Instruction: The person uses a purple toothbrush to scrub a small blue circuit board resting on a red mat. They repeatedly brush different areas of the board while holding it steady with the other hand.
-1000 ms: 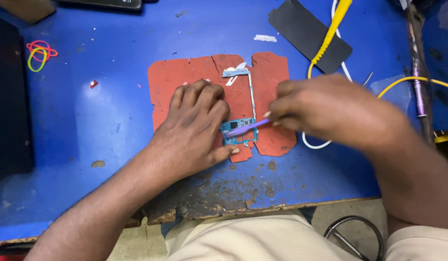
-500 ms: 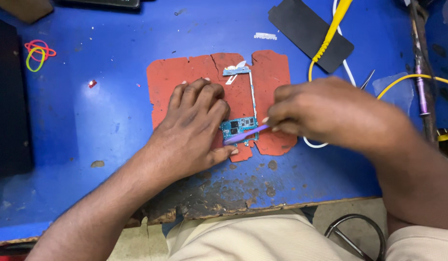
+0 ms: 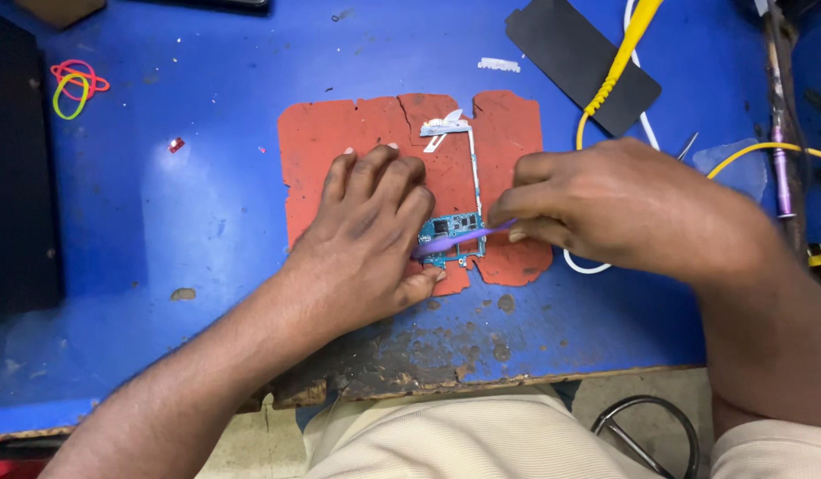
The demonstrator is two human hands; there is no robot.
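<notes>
**Two hands on a small circuit board, purple tool pinched in the right**

Right hand [image 3: 623, 208], centre-right of frame: fingers pressed together, pinching a thin purple tool [image 3: 464, 238]. The tool runs leftward, tip lying across the circuit board [image 3: 450, 232]. Left hand [image 3: 371, 235], centre of frame: fingers spread flat, palm down, fingertips on the red mat [image 3: 340, 142], thumb side touching the board's left edge. It holds nothing; it presses down beside the board.

The board is small, blue-green, at frame centre on the lower middle of the mat, between the two hands. A thin white frame strip [image 3: 473, 168] rises from the board toward a white bracket [image 3: 441, 126] at the mat's top edge.

The mat is ragged-edged and lies on a blue table [image 3: 207, 231]; the table's front edge is worn, paint chipped dark below the hands.

Further out: black flat pad [image 3: 574, 62] at upper right, yellow cable [image 3: 619, 62] crossing it, white cable [image 3: 579, 264] looping out under the right hand. Purple-handled tool [image 3: 780, 177] at the far right edge. Pink and yellow rubber bands [image 3: 74, 87] at upper left, small red bit [image 3: 175, 145] near them. Scissors [image 3: 650, 430] at lower right, below the table edge.
</notes>
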